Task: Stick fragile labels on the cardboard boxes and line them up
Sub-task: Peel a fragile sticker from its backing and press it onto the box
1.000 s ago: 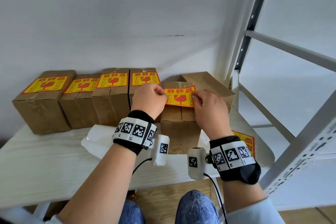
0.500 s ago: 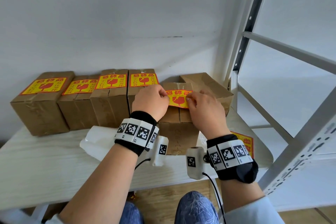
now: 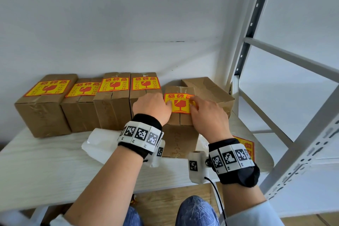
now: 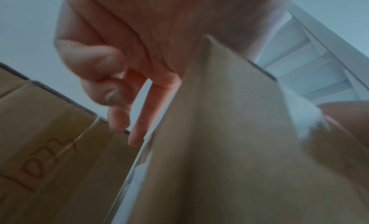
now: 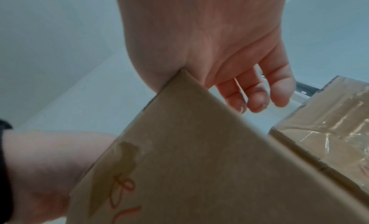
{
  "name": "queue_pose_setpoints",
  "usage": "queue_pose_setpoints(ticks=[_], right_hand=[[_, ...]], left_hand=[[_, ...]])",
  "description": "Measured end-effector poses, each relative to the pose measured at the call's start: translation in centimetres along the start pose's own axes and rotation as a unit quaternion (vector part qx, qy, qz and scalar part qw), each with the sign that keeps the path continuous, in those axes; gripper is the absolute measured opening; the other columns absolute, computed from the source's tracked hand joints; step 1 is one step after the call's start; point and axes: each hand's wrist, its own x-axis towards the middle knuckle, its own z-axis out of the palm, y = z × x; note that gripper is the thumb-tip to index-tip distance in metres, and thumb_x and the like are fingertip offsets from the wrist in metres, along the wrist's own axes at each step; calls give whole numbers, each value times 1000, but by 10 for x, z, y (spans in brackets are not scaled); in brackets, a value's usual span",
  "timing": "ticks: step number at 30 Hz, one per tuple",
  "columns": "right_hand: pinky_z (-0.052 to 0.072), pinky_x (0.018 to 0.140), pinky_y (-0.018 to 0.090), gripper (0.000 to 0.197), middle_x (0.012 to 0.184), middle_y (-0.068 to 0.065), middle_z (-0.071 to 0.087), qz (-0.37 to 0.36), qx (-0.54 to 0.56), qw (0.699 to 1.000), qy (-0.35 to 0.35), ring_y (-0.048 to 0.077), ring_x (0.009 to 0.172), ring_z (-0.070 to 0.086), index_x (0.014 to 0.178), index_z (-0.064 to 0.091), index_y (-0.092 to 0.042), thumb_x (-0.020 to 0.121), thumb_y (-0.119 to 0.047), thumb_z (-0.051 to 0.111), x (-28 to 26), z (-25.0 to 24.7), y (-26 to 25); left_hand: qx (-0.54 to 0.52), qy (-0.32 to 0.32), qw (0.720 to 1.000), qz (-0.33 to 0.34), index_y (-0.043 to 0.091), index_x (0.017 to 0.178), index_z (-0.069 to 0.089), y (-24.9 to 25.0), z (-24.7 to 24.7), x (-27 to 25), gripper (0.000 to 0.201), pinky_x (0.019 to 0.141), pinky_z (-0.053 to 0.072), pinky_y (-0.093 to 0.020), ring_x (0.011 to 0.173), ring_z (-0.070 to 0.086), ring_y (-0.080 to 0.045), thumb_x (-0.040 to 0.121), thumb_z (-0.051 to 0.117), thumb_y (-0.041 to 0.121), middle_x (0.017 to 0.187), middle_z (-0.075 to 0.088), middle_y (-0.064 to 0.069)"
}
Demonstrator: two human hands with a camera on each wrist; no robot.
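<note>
A yellow-and-red fragile label (image 3: 178,103) lies flat on top of a cardboard box (image 3: 180,139) standing in front of the back row. My left hand (image 3: 154,108) presses the label's left edge and my right hand (image 3: 207,115) presses its right edge. In the left wrist view my other left fingers (image 4: 137,116) hang loosely down the side of this box (image 4: 219,148). The right wrist view shows my right fingers (image 5: 257,99) hanging relaxed past the box (image 5: 189,164). Several labelled boxes (image 3: 113,101) stand in a row along the wall to the left.
An unlabelled box (image 3: 211,90) sits askew behind and to the right. White backing paper (image 3: 102,143) lies on the pale table (image 3: 45,167) under my left wrist. More labels (image 3: 245,145) lie under my right wrist. A grey metal rack (image 3: 293,134) stands close on the right.
The label was held between both hands just above the box; it now lies flat on the box top, with both hands lowered onto it.
</note>
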Motion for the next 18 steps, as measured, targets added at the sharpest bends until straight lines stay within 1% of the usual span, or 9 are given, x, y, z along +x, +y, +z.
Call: queue_pose_setpoints(ticks=[2,5,7,9,12,13,14,16,18], right_hand=[[48,78,40,38,113,7,67,-2,22,1000,-6,32,103,62,137,51,-33,103,-33,36,-1,0,3],[51,85,41,39,118,6,68,10,81,997,-1,33,107,61,136,54,-33,103,-26,34,-2,2,6],[52,88,44,36,115,6,69,28,135,990,24,32,107,61,132,58,-30,104,-30,33,-5,2,5],[51,87,43,39,110,5,69,43,173,983,32,30,104,62,126,59,-27,104,-45,32,-11,-1,4],[46,87,39,50,106,-2,64,57,173,982,-40,21,98,57,115,57,-32,93,-70,34,-20,-12,1],[45,87,38,49,105,-5,61,54,163,983,-63,18,96,55,112,53,-35,88,-76,39,-21,-14,1],[46,88,37,54,105,-8,60,51,149,984,-80,15,94,55,114,50,-37,83,-80,43,-22,-16,2],[50,90,38,72,107,-11,60,46,124,987,-91,15,94,61,124,46,-36,74,-87,46,-24,-16,4],[50,89,39,75,108,-7,62,57,124,988,-73,21,100,64,124,46,-33,74,-89,41,-23,-10,7]], left_hand=[[-29,-36,999,-10,21,98,67,-4,3,-2,46,74,52,-34,85,66,-27,100,35,54,87,68,-2],[-123,-68,990,-24,22,78,60,-10,7,-4,45,74,48,-33,81,65,-28,103,34,47,77,64,-3],[-165,-73,983,-39,21,70,56,-13,6,-8,47,72,42,-31,78,63,-28,104,33,44,67,59,-1],[-190,-73,978,-50,19,78,64,-16,4,-13,46,73,41,-30,72,60,-23,104,34,43,66,60,0],[-204,-63,975,-55,20,100,70,-17,4,-19,41,77,47,-30,74,64,-21,103,39,45,81,70,-1],[-208,-55,975,-55,21,107,69,-15,4,-20,39,81,50,-31,78,67,-22,101,41,47,90,72,-1],[-213,-50,974,-55,22,115,66,-13,4,-21,39,87,52,-34,83,69,-23,99,44,49,101,73,-1],[-214,-46,974,-50,23,130,59,-7,3,-24,49,96,51,-38,102,67,-24,95,50,55,123,67,-1],[-195,-44,979,-41,23,131,57,-2,1,-27,53,97,49,-34,112,63,-23,92,53,58,129,64,0]])
